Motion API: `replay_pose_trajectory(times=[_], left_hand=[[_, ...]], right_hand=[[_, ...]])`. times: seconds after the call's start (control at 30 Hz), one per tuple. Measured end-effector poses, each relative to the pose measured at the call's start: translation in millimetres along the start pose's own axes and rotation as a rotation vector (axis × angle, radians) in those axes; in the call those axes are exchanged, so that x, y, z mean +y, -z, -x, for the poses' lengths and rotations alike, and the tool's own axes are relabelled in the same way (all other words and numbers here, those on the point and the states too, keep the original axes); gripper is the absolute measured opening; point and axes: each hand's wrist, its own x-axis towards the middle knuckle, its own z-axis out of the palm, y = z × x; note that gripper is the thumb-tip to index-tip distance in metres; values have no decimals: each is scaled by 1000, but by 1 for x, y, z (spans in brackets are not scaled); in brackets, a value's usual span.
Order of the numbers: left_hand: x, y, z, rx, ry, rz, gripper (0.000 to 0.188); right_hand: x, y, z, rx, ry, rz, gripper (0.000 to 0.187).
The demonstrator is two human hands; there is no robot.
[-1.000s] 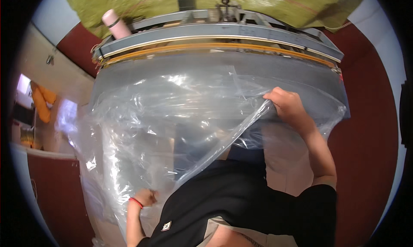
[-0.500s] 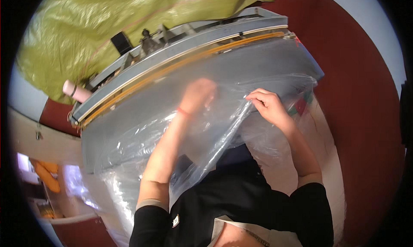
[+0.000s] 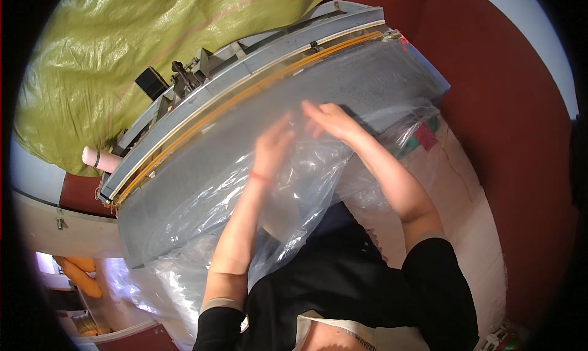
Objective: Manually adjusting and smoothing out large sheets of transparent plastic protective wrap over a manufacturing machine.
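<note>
Clear plastic film (image 3: pixel 208 213) lies loosely over the grey work surface (image 3: pixel 165 189), and its folds hang down over my lap. My left hand (image 3: pixel 272 148), with a red band at the wrist, is above the film near the middle; motion smears its fingers. Just right of it, my right hand (image 3: pixel 331 119) is open over the grey surface, its fingers stretched toward the left hand and nothing visible in them. A gap separates the two hands. Whether either hand touches the film I cannot tell.
A long grey metal bar (image 3: pixel 263 56) with an orange strip (image 3: pixel 245 94) runs along the surface's far edge. Behind it stand a black box (image 3: pixel 151 82) and a pink roll (image 3: pixel 101 159). A yellow-green tarp (image 3: pixel 92 63) covers the back left. Dark red floor (image 3: pixel 496 137) lies to the right.
My right hand has let go of the gathered film edge and moved left and away from me, closer to the left hand. The raised fold of film has sunk. The view has shifted slightly.
</note>
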Motion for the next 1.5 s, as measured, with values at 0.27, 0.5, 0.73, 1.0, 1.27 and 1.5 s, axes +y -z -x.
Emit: replay_pose_trajectory(times=[0.27, 0.5, 0.73, 1.0, 1.27, 1.5], left_hand=[[10, -1, 4, -80, -84, -265, 27], [4, 7, 5, -145, -168, -612, 22], [14, 7, 16, -84, -179, -728, 36], [11, 21, 12, -71, -135, -786, 50], [10, 25, 11, -64, -125, -809, 48], [8, 27, 14, -25, -137, -786, 39]], right_hand=[[20, 16, 27, 60, 120, -279, 26], [104, 61, 98, 1135, 433, 457, 17], [187, 110, 130, 1448, 346, 655, 14], [223, 157, 109, 1215, 400, -130, 9], [205, 162, 105, 984, 326, -505, 1], [163, 174, 117, 737, 148, -309, 13]])
